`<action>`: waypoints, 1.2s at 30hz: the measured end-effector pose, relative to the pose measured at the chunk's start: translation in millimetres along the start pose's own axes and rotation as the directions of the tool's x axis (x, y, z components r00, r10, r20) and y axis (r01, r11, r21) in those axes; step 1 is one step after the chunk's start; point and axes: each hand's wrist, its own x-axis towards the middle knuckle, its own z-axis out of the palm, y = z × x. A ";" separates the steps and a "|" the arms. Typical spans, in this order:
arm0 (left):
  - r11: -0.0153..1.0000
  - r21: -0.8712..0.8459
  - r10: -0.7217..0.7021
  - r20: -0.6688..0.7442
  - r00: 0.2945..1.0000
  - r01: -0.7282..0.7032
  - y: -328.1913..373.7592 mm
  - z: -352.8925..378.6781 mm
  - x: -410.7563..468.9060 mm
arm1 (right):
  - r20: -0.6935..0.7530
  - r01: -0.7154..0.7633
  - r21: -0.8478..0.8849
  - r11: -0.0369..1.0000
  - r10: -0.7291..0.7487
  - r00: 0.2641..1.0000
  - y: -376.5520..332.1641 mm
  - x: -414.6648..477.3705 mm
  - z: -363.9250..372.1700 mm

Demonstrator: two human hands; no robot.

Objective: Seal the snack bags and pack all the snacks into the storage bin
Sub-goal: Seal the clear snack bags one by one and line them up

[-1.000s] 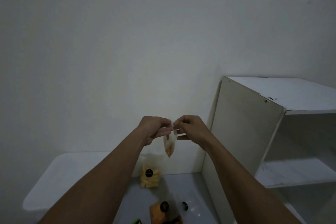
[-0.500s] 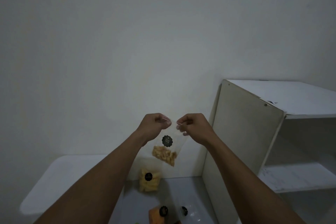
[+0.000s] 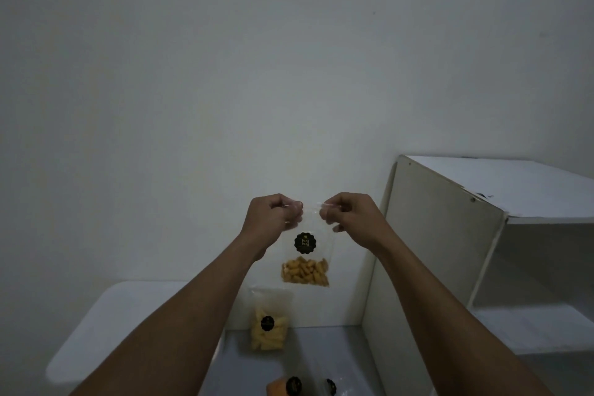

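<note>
A clear snack bag (image 3: 305, 262) with a round black label and golden snack pieces at its bottom hangs in the air in front of the wall. My left hand (image 3: 274, 217) pinches its top left corner and my right hand (image 3: 348, 219) pinches its top right corner, so the bag faces me flat. Below, a second clear bag (image 3: 269, 321) of pale yellow sticks leans against the wall on the grey surface. An orange snack bag (image 3: 283, 387) and a clear bag with a black label (image 3: 331, 386) lie at the bottom edge, partly cut off.
A white lidded bin or table top (image 3: 106, 325) sits at the lower left. A white open shelf unit (image 3: 482, 251) stands at the right, its side panel close to my right forearm. A plain white wall fills the background.
The held bag has turned from edge-on to facing me flat, and my hands have moved apart along its top edge. The view has tilted slightly.
</note>
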 end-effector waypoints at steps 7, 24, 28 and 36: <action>0.996 0.043 -0.083 0.154 0.985 0.077 12.8 -7.9 -6.0 | -0.035 -0.004 0.046 0.999 0.005 0.999 -6.0 -3.6 -6.9; 0.978 0.155 0.139 -0.009 0.990 -0.136 19.0 -5.5 -13.6 | -0.010 0.040 0.092 0.995 -0.039 0.999 -17.4 -16.1 -8.0; 0.980 0.130 0.147 0.049 0.988 -0.152 22.9 3.3 -20.0 | 0.019 0.050 0.031 0.998 -0.051 0.999 -21.6 -16.0 -6.0; 0.989 0.062 0.136 0.012 0.991 -0.136 33.0 0.5 -22.4 | 0.007 0.048 0.075 0.996 -0.049 0.999 -23.2 -20.2 -15.3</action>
